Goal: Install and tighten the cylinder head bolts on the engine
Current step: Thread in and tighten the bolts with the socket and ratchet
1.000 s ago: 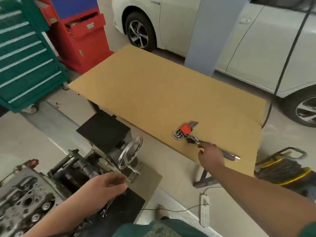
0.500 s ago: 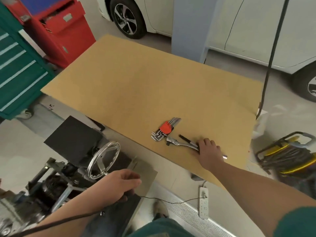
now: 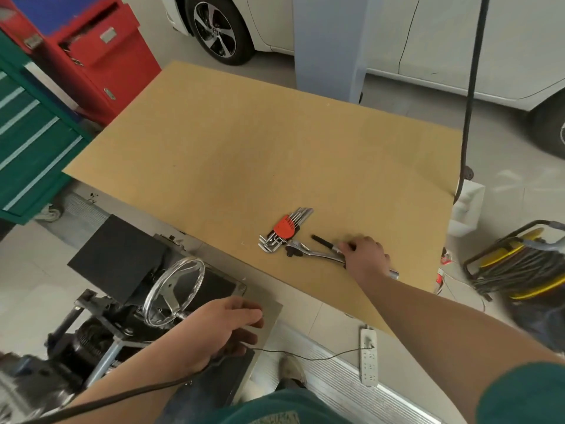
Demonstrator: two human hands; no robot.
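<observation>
Chrome steel marks the ratchet wrench point(image 3: 308, 253), which lies on the tan surface point(image 3: 244, 154) near its front right corner, head pointing left and handle running right under the right hand point(image 3: 365, 258). That hand rests on the handle with its fingers point(image 3: 347, 246) curled down over it; they also touch a thin black bolt or bit point(image 3: 322, 242) that lies just behind the wrench, though I cannot tell whether the handle is fully gripped. Only the handle's end shows past the wrist. Just left of the wrench head sits a set of hex keys point(image 3: 282, 231) in a red holder, fanned out and touching nothing else that I can make out.

Nearer the camera, the left hand point(image 3: 220, 327) hovers over a grey metal plate point(image 3: 269, 310) beside a chrome handwheel point(image 3: 174, 296) on the engine stand point(image 3: 101, 328). Its fingers are loosely bent and hold nothing. A thin black cable crosses the forearm below it. The engine itself is blurred at the lower left edge.

Beyond the surface stand a green tool cabinet point(image 3: 27, 148) and a red tool cabinet point(image 3: 104, 56) on the left, a pale blue pillar point(image 3: 330, 44) behind, and a white car point(image 3: 428, 38). A yellow cable reel point(image 3: 519, 270) sits on the floor at right, and a white power strip point(image 3: 369, 356) lies on the floor under the surface's front edge.
</observation>
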